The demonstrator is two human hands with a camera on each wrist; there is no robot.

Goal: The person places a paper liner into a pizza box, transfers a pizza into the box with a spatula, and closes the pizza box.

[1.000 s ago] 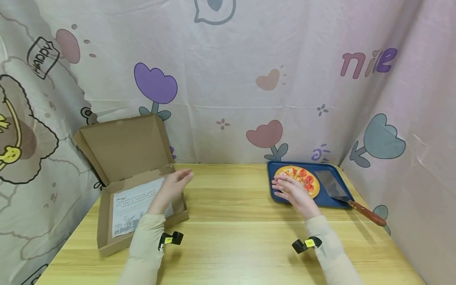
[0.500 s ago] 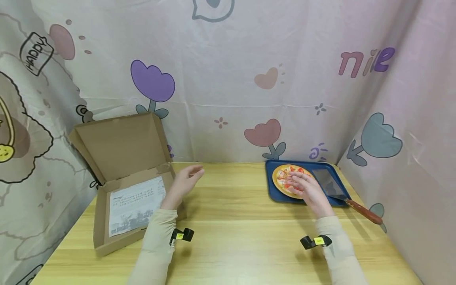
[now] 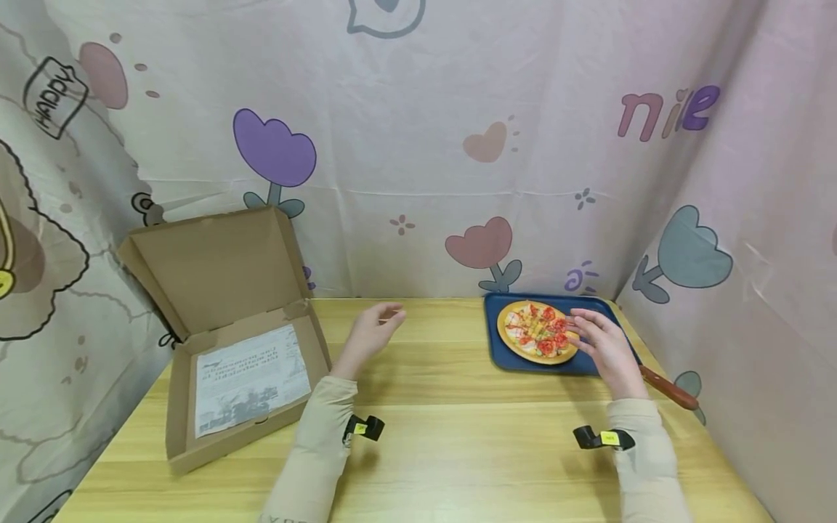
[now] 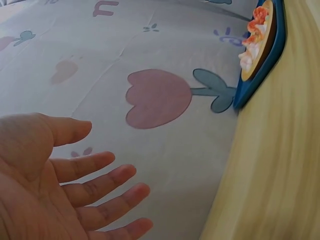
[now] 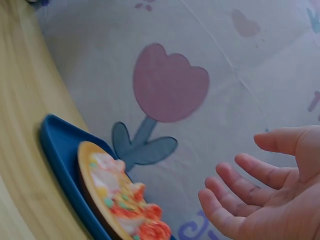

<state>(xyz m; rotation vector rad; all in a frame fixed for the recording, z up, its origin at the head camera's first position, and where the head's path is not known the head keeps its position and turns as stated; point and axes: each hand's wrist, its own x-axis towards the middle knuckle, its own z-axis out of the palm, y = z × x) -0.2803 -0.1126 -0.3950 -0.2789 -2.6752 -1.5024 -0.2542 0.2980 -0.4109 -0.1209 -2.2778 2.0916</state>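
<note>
while neither hand grips anything, the left hand (image 3: 370,335) hangs left of the tray (image 3: 497,356) and the right hand (image 3: 604,352) covers the tray's right part in the head view; fingers of both apart, slightly bent. box (image 3: 222,276): well left of tray, lid up, paper (image 3: 251,381) inside. spatula (image 3: 668,387): handle juts past tray's right side; blade hidden. pizza (image 3: 536,333): lying in tray, left part. judged light, crust fairly stiff, raised topping possibly soft; best hold likely opposite rims, clear of topping. curtain (image 3: 405,131): behind tray.
</note>
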